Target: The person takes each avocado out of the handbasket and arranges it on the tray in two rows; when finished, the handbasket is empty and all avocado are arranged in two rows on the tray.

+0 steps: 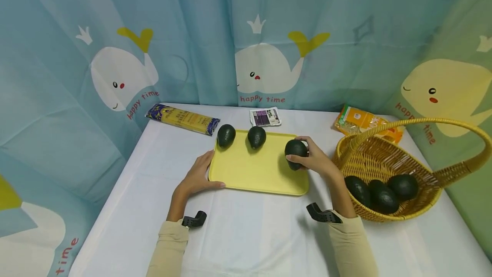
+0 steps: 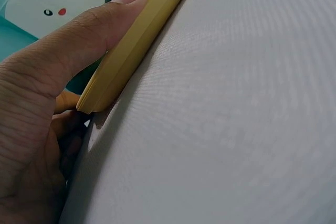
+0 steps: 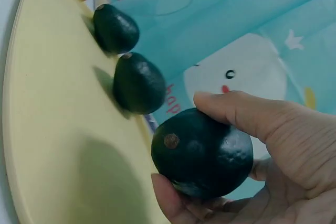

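Note:
My right hand point(image 1: 313, 157) grips a dark green avocado point(image 1: 295, 151) over the right end of a yellow tray point(image 1: 250, 172). In the right wrist view that avocado point(image 3: 202, 153) sits between thumb and fingers, and a shadow falls on the tray point(image 3: 47, 103). At the tray's near-left corner, my left hand point(image 1: 197, 176) holds on, thumb along the near rim and fingers at the left side. Two more avocados lie along the far edge, a left avocado point(image 1: 226, 135) and a middle avocado point(image 1: 256, 137). Some left fingers are hidden behind the tray's corner in the left wrist view.
Right of the tray stands a wicker basket point(image 1: 373, 157) with a tall handle, holding several avocados point(image 1: 383, 196). Along the back lie a long yellow-and-blue packet point(image 1: 182, 118), a small white-and-purple sachet point(image 1: 265, 116) and an orange bag point(image 1: 361, 121). A printed curtain point(image 1: 207, 55) hangs behind.

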`<state>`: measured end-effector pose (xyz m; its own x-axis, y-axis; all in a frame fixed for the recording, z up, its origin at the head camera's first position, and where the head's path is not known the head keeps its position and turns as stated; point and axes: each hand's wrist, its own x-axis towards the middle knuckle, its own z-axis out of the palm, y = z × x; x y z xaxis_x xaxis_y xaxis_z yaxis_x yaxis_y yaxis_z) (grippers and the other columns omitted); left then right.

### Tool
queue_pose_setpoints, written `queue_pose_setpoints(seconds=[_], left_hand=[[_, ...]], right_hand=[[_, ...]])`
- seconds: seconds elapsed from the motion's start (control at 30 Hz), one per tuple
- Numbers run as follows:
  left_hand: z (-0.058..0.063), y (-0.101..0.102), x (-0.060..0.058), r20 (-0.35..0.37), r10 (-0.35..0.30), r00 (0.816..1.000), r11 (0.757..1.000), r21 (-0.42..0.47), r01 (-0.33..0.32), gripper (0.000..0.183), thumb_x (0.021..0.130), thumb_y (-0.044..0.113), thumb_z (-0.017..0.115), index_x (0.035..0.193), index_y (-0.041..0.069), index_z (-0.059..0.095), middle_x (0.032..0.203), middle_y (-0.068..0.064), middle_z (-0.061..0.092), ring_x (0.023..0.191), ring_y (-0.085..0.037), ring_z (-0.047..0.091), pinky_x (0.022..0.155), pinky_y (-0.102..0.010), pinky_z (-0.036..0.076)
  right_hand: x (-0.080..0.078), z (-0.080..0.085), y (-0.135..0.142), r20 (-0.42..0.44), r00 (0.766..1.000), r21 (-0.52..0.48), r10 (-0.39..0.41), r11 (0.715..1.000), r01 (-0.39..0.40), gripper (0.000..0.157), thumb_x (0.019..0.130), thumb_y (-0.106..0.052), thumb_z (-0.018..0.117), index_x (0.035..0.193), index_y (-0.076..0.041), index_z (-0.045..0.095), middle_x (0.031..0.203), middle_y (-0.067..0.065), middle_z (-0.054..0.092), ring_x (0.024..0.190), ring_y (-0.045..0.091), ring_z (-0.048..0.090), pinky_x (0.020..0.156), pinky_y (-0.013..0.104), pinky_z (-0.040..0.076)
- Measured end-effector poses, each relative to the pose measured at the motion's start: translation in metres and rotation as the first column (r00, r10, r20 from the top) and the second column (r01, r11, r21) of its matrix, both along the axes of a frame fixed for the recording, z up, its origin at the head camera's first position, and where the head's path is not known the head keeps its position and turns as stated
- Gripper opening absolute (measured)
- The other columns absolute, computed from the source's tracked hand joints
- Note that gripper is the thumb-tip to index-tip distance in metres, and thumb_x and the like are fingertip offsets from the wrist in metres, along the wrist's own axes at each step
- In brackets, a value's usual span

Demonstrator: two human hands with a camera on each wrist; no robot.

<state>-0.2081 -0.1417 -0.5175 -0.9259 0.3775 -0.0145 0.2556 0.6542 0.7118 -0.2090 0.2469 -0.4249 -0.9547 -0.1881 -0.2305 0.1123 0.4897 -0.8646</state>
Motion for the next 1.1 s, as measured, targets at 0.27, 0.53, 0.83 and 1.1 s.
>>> queue_pose_setpoints(seconds=[0.27,0.53,0.83,1.1], left_hand=[[-0.001,0.001,0.000,0.008,-0.009,1.000,1.000,-0.004,0.009,0.123,0.067,0.053,0.083,0.157,0.007,0.014,0.163,-0.016,0.017,0.151,-0.036,0.014,0.119,-0.057,0.021],[-0.002,0.000,0.000,0.003,0.005,1.000,1.000,0.005,-0.005,0.123,0.066,0.053,0.083,0.157,0.008,0.014,0.163,-0.015,0.018,0.150,-0.035,0.015,0.119,-0.057,0.022],[0.000,0.002,0.001,-0.005,-0.008,1.000,1.000,0.012,0.008,0.124,0.065,0.054,0.083,0.157,0.007,0.014,0.163,-0.015,0.019,0.150,-0.035,0.015,0.119,-0.056,0.021],[0.002,0.001,0.000,-0.007,-0.010,1.000,1.000,0.011,0.010,0.124,0.066,0.055,0.083,0.157,0.007,0.014,0.163,-0.014,0.018,0.150,-0.035,0.015,0.119,-0.057,0.021]], right_hand=[[-0.028,-0.020,-0.007,-0.001,0.998,0.087,-0.063,0.994,0.062,0.078,0.089,-0.026,0.072,0.151,-0.011,0.027,0.147,0.033,0.034,0.126,0.049,0.047,0.090,0.050,0.055],[-0.049,-0.026,-0.013,-0.055,0.994,0.228,-0.096,0.968,0.107,0.082,0.087,-0.031,0.073,0.152,-0.011,0.028,0.149,0.032,0.035,0.130,0.052,0.042,0.101,0.062,0.042],[-0.061,-0.025,-0.012,-0.123,0.990,0.322,-0.068,0.941,0.105,0.082,0.087,-0.034,0.072,0.151,-0.004,0.030,0.146,0.035,0.038,0.129,0.053,0.042,0.102,0.063,0.042],[-0.061,-0.015,-0.008,-0.155,0.987,0.325,-0.041,0.941,0.091,0.074,0.090,-0.030,0.070,0.148,0.000,0.035,0.135,0.038,0.045,0.120,0.053,0.048,0.093,0.059,0.048]])
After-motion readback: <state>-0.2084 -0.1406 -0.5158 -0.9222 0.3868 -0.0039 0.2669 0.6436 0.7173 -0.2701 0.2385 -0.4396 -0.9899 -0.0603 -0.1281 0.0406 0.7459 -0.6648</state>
